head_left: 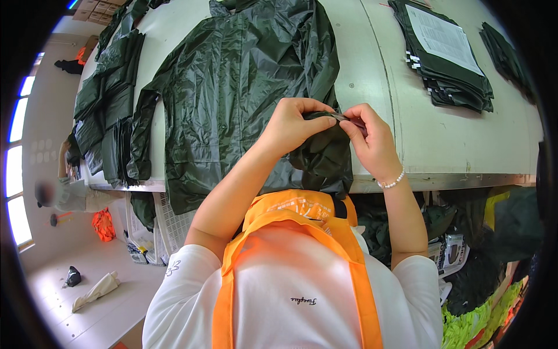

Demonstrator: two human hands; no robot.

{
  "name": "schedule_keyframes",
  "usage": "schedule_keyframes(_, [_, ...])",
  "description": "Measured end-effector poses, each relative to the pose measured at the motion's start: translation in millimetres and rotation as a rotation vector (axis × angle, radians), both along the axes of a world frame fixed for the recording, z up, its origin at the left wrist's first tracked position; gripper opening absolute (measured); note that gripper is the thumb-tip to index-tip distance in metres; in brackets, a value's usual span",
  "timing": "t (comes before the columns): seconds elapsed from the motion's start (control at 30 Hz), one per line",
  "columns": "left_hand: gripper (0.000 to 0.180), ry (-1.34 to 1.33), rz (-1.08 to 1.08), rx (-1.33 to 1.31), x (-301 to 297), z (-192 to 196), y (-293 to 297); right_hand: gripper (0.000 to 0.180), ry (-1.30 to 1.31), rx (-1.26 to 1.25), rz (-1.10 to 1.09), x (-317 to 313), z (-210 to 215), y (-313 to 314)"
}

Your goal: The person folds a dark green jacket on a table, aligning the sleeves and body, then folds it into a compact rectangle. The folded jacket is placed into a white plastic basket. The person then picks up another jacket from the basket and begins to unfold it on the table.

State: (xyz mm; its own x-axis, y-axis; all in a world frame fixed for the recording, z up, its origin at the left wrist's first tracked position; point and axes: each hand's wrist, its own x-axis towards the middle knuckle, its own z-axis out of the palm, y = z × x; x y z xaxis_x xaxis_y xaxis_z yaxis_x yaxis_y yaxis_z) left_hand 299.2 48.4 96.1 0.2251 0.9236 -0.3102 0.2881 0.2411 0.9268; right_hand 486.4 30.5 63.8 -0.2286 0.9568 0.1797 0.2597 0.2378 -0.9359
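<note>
A dark green raincoat lies spread on the white table, its lower part hanging over the near edge. My left hand pinches a raised fold of the raincoat's hem. My right hand, with a bead bracelet on the wrist, pinches the same fold from the right, fingertips almost meeting the left hand's. The bunched fabric droops below both hands in front of my orange apron.
A stack of folded dark green garments with a paper sheet on top sits at the right. More folded pieces lie beyond it. Loose green garments pile at the table's left end. Another person is at far left. Boxes and yellow fabric are under the table.
</note>
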Motion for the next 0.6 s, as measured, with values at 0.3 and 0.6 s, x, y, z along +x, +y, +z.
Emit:
schedule_keyframes(0.3, [0.023, -0.009, 0.005, -0.040, 1, 1, 0, 0.015, -0.005, 0.050, -0.009, -2, -3, 1])
schedule_keyframes(0.6, [0.029, -0.346, 0.010, -0.133, -9, 3, 1, 0.029, 0.370, -0.273, -0.061, 12, -17, 10])
